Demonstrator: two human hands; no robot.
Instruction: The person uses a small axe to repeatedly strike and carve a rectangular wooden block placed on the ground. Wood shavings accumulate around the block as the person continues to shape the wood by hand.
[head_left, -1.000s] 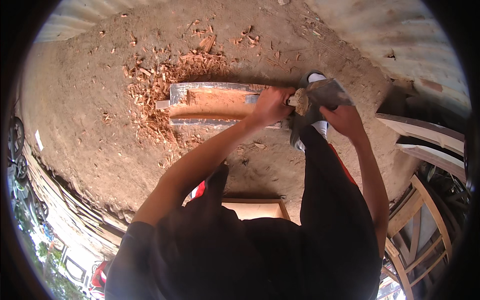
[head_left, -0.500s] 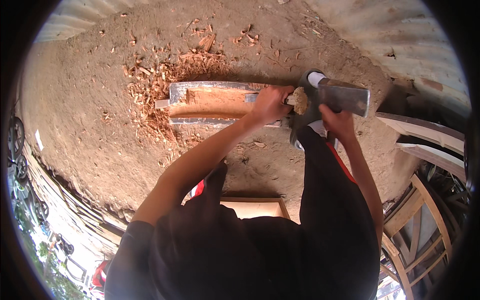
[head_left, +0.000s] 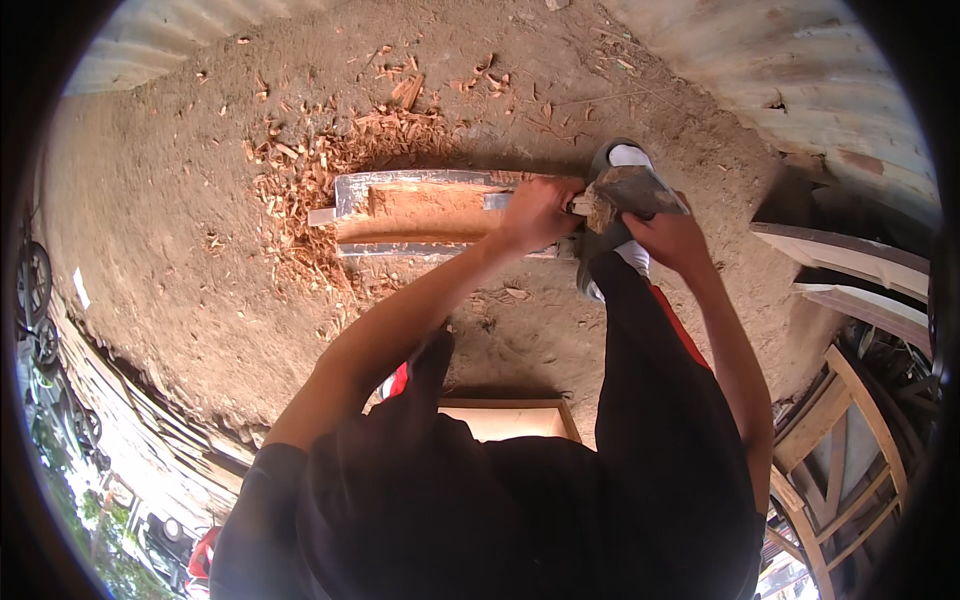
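Note:
My left hand (head_left: 540, 212) is closed around a chisel, whose flat metal blade (head_left: 495, 201) points left into a hollowed, curved wooden piece (head_left: 410, 207). The chisel's frayed wooden butt sticks out to the right of my fist. My right hand (head_left: 668, 238) grips a blocky, dark mallet (head_left: 640, 190) with its head right at that butt; whether they touch I cannot tell. Most of the mallet's handle is hidden by my hand. Grey, worn paint covers the wooden piece's long edges, and its carved inside is bare reddish wood.
Wood chips (head_left: 300, 170) lie heaped around the piece's left end on the dirt ground. My shod foot (head_left: 628, 157) is by its right end. Corrugated metal sheet (head_left: 780, 80) stands at upper right. Curved boards (head_left: 850, 248) and a wooden frame (head_left: 835, 450) lie at right.
The mallet has swung left and its head has turned, coming to the chisel's butt. My left hand and the chisel stay nearly in place.

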